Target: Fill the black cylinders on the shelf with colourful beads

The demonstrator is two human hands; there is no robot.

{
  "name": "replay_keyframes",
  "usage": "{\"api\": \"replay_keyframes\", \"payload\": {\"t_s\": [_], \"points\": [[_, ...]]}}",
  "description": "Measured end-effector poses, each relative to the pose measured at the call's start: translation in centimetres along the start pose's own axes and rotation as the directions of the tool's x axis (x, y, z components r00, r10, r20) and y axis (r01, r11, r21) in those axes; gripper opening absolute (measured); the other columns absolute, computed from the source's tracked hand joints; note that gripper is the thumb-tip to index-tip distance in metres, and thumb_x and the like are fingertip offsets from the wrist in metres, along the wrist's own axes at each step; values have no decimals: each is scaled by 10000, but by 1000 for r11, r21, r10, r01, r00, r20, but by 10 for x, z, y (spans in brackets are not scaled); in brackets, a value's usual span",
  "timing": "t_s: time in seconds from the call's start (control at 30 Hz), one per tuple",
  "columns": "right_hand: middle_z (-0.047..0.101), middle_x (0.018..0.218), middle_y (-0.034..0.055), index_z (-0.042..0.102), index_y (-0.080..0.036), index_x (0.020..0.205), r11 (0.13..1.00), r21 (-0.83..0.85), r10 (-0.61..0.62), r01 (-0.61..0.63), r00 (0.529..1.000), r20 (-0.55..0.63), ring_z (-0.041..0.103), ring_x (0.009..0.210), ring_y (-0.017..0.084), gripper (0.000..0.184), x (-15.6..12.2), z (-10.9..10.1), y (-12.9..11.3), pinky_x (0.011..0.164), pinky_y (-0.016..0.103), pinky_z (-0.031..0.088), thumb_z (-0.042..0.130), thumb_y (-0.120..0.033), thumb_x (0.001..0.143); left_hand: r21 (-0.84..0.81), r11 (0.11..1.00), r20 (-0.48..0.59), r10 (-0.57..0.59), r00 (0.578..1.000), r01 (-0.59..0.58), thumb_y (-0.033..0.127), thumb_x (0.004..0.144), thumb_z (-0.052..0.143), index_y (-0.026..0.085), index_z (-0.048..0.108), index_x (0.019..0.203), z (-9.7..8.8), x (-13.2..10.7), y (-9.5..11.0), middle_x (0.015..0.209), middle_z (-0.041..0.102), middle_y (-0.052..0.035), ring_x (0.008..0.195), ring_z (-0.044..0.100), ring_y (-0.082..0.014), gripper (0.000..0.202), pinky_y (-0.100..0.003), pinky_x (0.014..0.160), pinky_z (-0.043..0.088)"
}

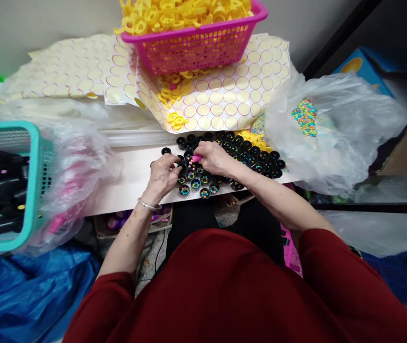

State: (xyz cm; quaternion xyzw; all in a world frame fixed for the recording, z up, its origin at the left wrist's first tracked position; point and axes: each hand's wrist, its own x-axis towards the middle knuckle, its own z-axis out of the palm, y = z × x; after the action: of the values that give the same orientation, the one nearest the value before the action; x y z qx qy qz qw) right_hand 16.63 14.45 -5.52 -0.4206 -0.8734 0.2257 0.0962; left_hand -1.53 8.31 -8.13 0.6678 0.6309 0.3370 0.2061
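Note:
My right hand is closed around a small pink scoop, held over the black cups. Small colored beads show just below its tip. My left hand, with a bangle at the wrist, has its fingers curled at the edge of the group, on a small round black cup. Many such black cups stand close together on the white board. Several near the front, such as one cup, hold multicolored beads. The fingers hide part of the cups beneath them.
A pink basket of yellow plastic parts stands behind, on sheets of round stickers. At right lies a clear bag with colored beads. A teal basket of black parts and a bag of pink items are at left.

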Motion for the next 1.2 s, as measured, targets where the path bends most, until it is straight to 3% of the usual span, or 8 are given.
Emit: {"api": "replay_keyframes", "payload": {"t_s": [0.2, 0.57, 0.67, 0.77, 0.83, 0.93, 1.07, 1.2], "points": [[572, 633, -34, 734, -109, 803, 917, 394, 76, -57, 997, -32, 493, 624, 103, 153, 7, 5, 14, 624, 246, 365, 631, -134, 692, -53, 998, -15, -39, 999, 38, 171, 688, 575, 185, 697, 798, -3, -5, -6, 755, 640, -14, 612, 560, -133, 165, -286, 635, 485], [652, 1029, 133, 713, -143, 953, 958, -239, -132, 161, 982, 133, 537, 987, 242, 297, 2, 7, -37, 713, 323, 379, 467, -46, 817, -94, 993, -45, -82, 996, 78, 169, 670, 608, 182, 697, 772, -9, -14, -11, 727, 623, -6, 636, 559, -145, 135, -312, 659, 475], [652, 1007, 133, 712, -143, 896, 969, -196, -135, 150, 987, 84, 537, 983, 246, 270, 4, 4, -35, 730, 334, 396, 481, -41, 801, -90, 994, -35, -67, 997, 63, 166, 700, 608, 184, 708, 799, -6, -14, -13, 750, 623, -12, 660, 562, -151, 142, -320, 680, 478], [648, 856, 75, 704, -136, 780, 991, 122, -44, 51, 997, -60, 552, 828, 191, 165, 4, 1, -17, 698, 315, 395, 545, -92, 773, -27, 999, -42, 18, 999, -19, 177, 724, 632, 197, 722, 838, -1, -12, -12, 861, 651, -35, 769, 574, -179, 147, -348, 765, 487], [615, 731, 17, 693, -134, 742, 885, 465, 91, -22, 988, -126, 528, 698, 139, 73, 0, -2, -3, 644, 285, 390, 627, -153, 717, 67, 992, -46, 108, 993, -105, 188, 722, 669, 214, 730, 848, 4, -10, -9, 986, 659, -54, 921, 562, -222, 143, -387, 855, 476], [588, 650, -32, 673, -141, 737, 485, 872, 309, -63, 945, -104, 471, 573, 81, 178, -14, -5, 11, 533, 234, 352, 745, -223, 596, 189, 958, 1, 220, 976, -216, 220, 755, 683, 221, 732, 820, 13, -8, -1, 1136, 631, -72, 1080, 496, -272, 82, -440, 949, 440], [633, 686, -21, 646, -163, 718, 62, 998, 444, 14, 895, -40, 479, 555, 59, 299, -41, -8, 15, 471, 194, 337, 843, -225, 502, 280, 926, 48, 251, 967, -254, 248, 809, 638, 200, 715, 752, 25, -8, 8, 1205, 596, -91, 1140, 447, -299, 107, -475, 986, 415], [658, 698, -9, 650, -177, 717, -58, 991, 517, 120, 853, -73, 492, 569, 60, 339, -60, -6, 11, 461, 182, 351, 891, -242, 488, 320, 916, 40, 240, 970, -240, 258, 807, 630, 189, 695, 715, 31, -6, 10, 1246, 572, -97, 1173, 432, -317, 131, -494, 1003, 401]]}}
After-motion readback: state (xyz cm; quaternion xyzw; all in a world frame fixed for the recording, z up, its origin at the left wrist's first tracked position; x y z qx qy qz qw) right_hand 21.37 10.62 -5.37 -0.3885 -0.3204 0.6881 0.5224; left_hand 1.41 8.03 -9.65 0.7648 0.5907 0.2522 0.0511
